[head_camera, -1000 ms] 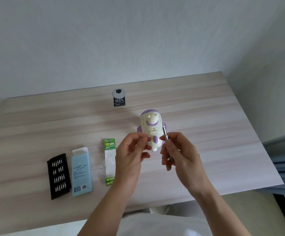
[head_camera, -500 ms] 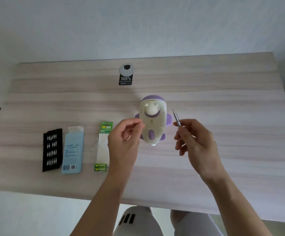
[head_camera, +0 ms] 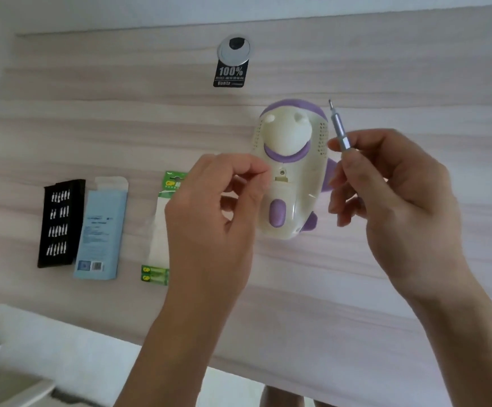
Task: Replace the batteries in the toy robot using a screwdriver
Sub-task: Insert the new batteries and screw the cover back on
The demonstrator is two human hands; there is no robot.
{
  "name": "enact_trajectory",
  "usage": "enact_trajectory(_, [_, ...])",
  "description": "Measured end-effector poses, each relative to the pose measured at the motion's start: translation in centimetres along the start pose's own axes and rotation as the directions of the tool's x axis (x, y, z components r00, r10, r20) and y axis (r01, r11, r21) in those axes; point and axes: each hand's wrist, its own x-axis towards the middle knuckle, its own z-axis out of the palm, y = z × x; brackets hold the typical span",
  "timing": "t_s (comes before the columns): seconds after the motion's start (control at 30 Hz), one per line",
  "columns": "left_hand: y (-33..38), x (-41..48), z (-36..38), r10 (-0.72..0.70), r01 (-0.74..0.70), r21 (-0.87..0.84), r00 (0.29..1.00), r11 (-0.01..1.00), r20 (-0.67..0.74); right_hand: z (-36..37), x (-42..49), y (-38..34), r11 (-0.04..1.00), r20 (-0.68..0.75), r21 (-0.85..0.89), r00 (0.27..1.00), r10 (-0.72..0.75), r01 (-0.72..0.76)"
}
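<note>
The white and purple toy robot [head_camera: 291,171] lies on the wooden table [head_camera: 356,274], back side up, with a small screw recess [head_camera: 282,172] showing at its middle. My right hand [head_camera: 394,201] holds a slim silver screwdriver [head_camera: 338,130] just right of the toy, tip pointing up and away, clear of the screw. My left hand [head_camera: 212,218] hovers at the toy's left edge, thumb and forefinger pinched together; I see nothing between them. A green pack of batteries [head_camera: 159,230] lies left of the toy, partly hidden by my left hand.
A black tray of screwdriver bits [head_camera: 61,223] and a light blue box [head_camera: 100,230] lie at the left. A round cable grommet [head_camera: 235,48] and a black label [head_camera: 229,74] sit at the back. The table's front edge [head_camera: 121,339] runs below my forearms.
My hands have parted: the right one carried the screwdriver off to the right of the toy, the left stayed pinched at its left side. The view has come closer and tilted down.
</note>
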Motion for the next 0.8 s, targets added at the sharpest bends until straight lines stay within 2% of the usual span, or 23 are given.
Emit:
enact_trajectory(0.1, [-0.7, 0.1, 0.5, 0.060, -0.060, 0.038, 0.998, 0.997, -0.005, 0.8, 0.4, 0.9, 0.997, 0.012, -0.018, 0.997, -0.074, 0.074])
enact_trajectory(0.2, [-1.5, 0.2, 0.9, 0.056, -0.055, 0.016, 0.998, 0.998, -0.028, 1.3, 0.4, 1.7, 0.992, 0.025, -0.027, 0.993, -0.120, 0.120])
enact_trajectory(0.47, [-1.6, 1.2, 0.7, 0.076, -0.076, -0.003, 0.997, 0.997, -0.009, 1.6, 0.5, 1.8, 0.991, 0.008, -0.038, 0.991, -0.131, 0.131])
enact_trajectory(0.8, [-1.5, 1.5, 0.5, 0.164, -0.167, 0.090, 0.986, 0.982, 0.034, 1.8, 0.3, 1.5, 0.984, 0.002, -0.131, 0.993, -0.117, 0.117])
